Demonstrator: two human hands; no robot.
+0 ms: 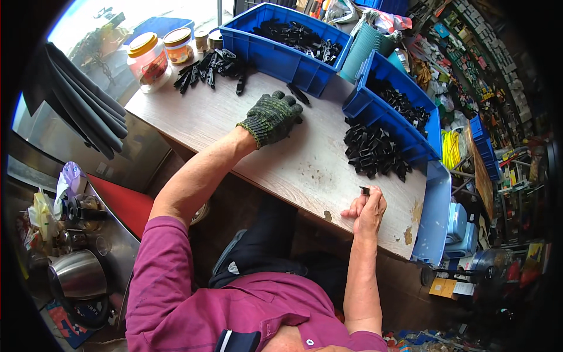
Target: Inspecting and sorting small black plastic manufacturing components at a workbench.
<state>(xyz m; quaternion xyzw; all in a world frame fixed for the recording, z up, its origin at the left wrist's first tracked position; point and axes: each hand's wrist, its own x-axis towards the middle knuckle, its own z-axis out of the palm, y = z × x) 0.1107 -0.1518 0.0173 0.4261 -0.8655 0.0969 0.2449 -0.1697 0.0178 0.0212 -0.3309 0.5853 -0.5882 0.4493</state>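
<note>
My left hand (274,115), in a dark green knit glove, rests fingers-down on the wooden table (246,126) over a long black plastic part whose end (298,94) sticks out beyond the glove. My bare right hand (366,209) is closed near the table's front edge, pinching a small black piece (364,190) between thumb and fingers. A pile of small black plastic pieces (373,151) lies on the table just beyond my right hand. A heap of longer black parts (211,64) lies at the far left of the table.
Two blue bins hold black parts: one at the back (281,58), one at the right (431,126). Two orange-lidded jars (149,58) stand at the far left corner. A steel kettle (76,273) sits lower left. Cluttered shelves fill the right side.
</note>
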